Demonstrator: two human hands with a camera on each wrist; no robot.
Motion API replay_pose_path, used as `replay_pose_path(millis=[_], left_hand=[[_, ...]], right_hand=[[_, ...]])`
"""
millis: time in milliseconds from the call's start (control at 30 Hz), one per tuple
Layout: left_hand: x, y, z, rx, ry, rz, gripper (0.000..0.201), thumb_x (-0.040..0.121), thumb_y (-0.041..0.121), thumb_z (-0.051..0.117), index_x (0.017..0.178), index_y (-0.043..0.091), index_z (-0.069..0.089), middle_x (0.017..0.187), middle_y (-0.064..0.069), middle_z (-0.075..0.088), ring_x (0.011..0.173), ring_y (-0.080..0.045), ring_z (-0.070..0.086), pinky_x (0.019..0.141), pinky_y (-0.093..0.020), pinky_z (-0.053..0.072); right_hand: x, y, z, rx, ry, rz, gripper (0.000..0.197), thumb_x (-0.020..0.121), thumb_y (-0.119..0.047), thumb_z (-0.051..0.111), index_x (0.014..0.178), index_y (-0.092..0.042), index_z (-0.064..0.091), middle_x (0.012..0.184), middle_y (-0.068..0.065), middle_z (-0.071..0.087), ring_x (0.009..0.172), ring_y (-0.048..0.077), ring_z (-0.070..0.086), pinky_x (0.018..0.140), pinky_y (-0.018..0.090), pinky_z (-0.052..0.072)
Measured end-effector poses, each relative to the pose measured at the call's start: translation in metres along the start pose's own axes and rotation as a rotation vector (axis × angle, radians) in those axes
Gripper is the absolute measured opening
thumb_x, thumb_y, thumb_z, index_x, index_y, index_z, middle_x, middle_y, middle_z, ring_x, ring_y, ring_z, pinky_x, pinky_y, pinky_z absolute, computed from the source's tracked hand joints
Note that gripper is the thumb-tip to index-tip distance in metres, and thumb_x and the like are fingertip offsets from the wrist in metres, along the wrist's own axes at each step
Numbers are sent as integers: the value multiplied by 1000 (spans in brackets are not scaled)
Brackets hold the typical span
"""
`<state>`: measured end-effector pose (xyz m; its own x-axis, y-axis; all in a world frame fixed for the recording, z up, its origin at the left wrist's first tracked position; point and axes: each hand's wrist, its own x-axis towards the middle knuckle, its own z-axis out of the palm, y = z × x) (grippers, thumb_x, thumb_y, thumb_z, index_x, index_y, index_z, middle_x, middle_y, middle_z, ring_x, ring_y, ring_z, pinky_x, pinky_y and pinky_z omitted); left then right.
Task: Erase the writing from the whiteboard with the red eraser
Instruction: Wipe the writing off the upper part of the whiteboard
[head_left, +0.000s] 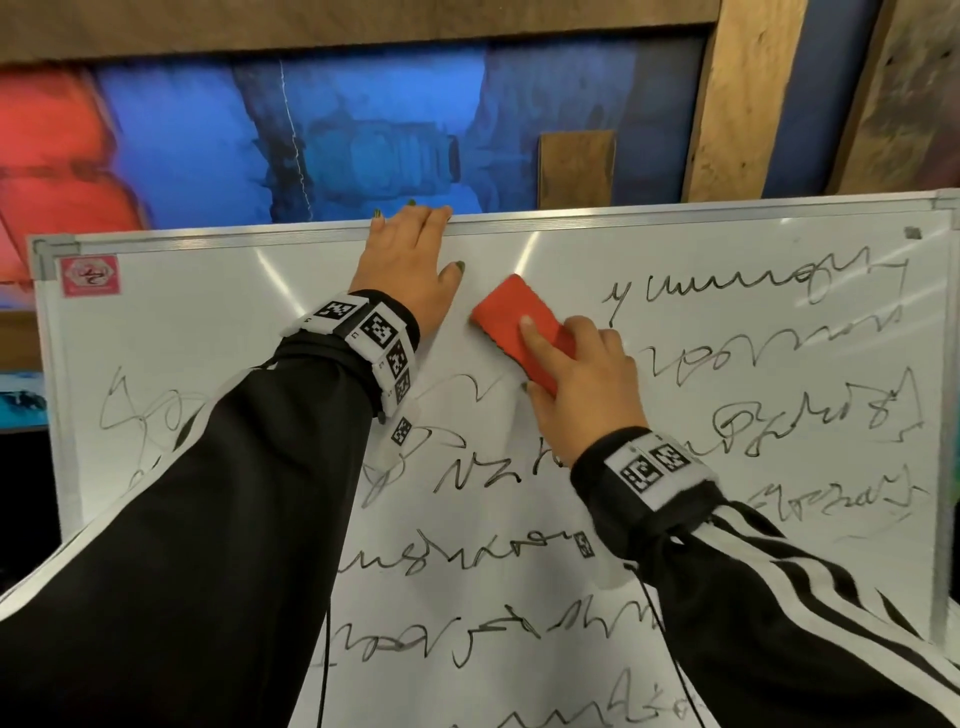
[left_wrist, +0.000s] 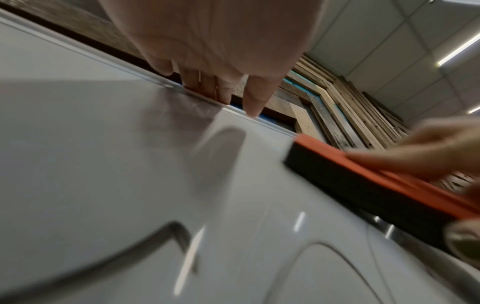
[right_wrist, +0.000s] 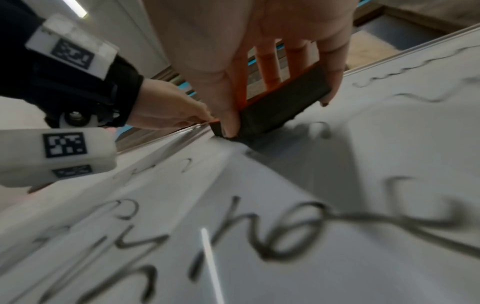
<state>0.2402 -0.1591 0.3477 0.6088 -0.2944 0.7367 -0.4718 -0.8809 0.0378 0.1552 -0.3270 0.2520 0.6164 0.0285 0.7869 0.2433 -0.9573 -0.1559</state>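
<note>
A whiteboard (head_left: 218, 312) leans in front of me, with black scribbled writing (head_left: 753, 353) over its right side and lower half. Its upper left part is bare white. My right hand (head_left: 582, 374) grips the red eraser (head_left: 519, 322) and presses its dark felt (right_wrist: 280, 107) flat on the board, near the top centre. The forefinger lies along the eraser's back, thumb and other fingers pinch its sides. My left hand (head_left: 410, 260) holds the board's top edge (left_wrist: 182, 90), fingers hooked over the frame, thumb on the white face.
Behind the board stands a wall of wooden planks (head_left: 732, 98) and a blurred blue and red picture (head_left: 311, 140). A pink sticker (head_left: 90, 276) marks the board's upper left corner. Black cables (head_left: 654, 618) hang from both wrist bands.
</note>
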Motion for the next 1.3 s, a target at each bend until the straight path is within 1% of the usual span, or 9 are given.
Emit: replay_pose_path(millis=[233, 433, 567, 733, 867, 967, 1067, 1167, 1300], left_hand=[[2, -1, 2, 62, -15, -13, 50, 94, 28, 40, 142, 15, 30, 144, -4, 35, 137, -22, 23, 115, -43, 3], [10, 22, 2, 106, 54, -130, 40, 95, 33, 33, 130, 19, 44, 131, 0, 47, 127, -20, 38, 113, -52, -3], [16, 45, 9, 153, -22, -76, 46, 96, 38, 30, 139, 22, 37, 140, 2, 41, 132, -19, 32, 112, -52, -6], [21, 59, 10, 142, 21, -133, 41, 93, 36, 33, 130, 21, 44, 130, 0, 47, 119, -22, 43, 106, -51, 16], [17, 57, 16, 147, 33, -143, 43, 93, 36, 36, 134, 24, 39, 135, 2, 43, 126, -19, 37, 108, -54, 15], [13, 57, 21, 147, 46, -152, 48, 92, 37, 37, 138, 24, 34, 140, 2, 38, 131, -17, 30, 108, -54, 12], [9, 59, 26, 142, 62, -167, 52, 93, 40, 35, 141, 22, 29, 144, 1, 32, 137, -16, 22, 109, -54, 8], [7, 57, 29, 140, 69, -170, 54, 93, 40, 35, 143, 22, 26, 147, 1, 29, 139, -16, 18, 110, -54, 6], [6, 59, 29, 133, 71, -166, 55, 92, 40, 36, 143, 21, 26, 147, 0, 29, 139, -17, 17, 110, -55, 6]], right_hand=[[-29, 59, -19, -38, 71, 285, 58, 82, -22, 66, 137, -24, 47, 121, 16, 47, 104, 34, 42, 84, 45, 42], [-36, 72, -21, -23, 46, 149, 59, 76, -18, 73, 132, -20, 53, 114, 18, 52, 97, 35, 47, 79, 45, 46], [-23, 92, -35, -46, 37, 161, 57, 77, -19, 72, 131, -23, 54, 119, 17, 51, 100, 35, 45, 83, 46, 45], [4, 80, -36, -34, -8, 145, 57, 82, -26, 66, 136, -25, 47, 122, 14, 46, 105, 33, 42, 87, 46, 43], [-15, 102, -39, -47, 27, 132, 57, 79, -20, 69, 133, -21, 52, 117, 19, 50, 97, 36, 46, 81, 48, 46], [-9, 116, -45, -39, 60, 221, 58, 81, -21, 67, 136, -24, 48, 119, 16, 47, 102, 35, 42, 86, 47, 44], [-11, 105, -40, -14, 15, 185, 60, 84, -25, 64, 140, -24, 41, 122, 13, 44, 105, 31, 41, 90, 43, 42], [-26, 109, -37, -47, 5, 47, 60, 78, -18, 71, 134, -17, 50, 114, 22, 49, 95, 37, 48, 78, 47, 48], [-13, 120, -43, -82, 56, 93, 60, 76, -15, 72, 132, -17, 53, 109, 23, 50, 91, 38, 47, 75, 45, 46]])
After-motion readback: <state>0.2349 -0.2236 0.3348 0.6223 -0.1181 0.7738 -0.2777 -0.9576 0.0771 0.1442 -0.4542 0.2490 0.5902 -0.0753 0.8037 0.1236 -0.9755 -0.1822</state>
